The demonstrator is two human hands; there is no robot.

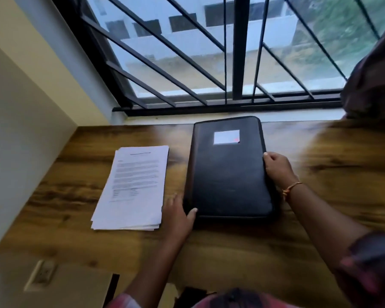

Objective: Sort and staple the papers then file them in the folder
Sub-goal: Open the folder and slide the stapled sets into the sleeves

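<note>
On the desk (231, 252): folder (229, 174) laid flat, closed; papers (133, 187) stacked beside it.
Left hand (178, 215): spread, thumb on near corner.
Right hand (276, 166): curled round folder edge.

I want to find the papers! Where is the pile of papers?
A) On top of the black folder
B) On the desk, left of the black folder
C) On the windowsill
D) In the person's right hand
B: the pile of papers lies flat on the wooden desk, left of the closed black folder, and the right hand grips the folder's right edge instead.
</note>
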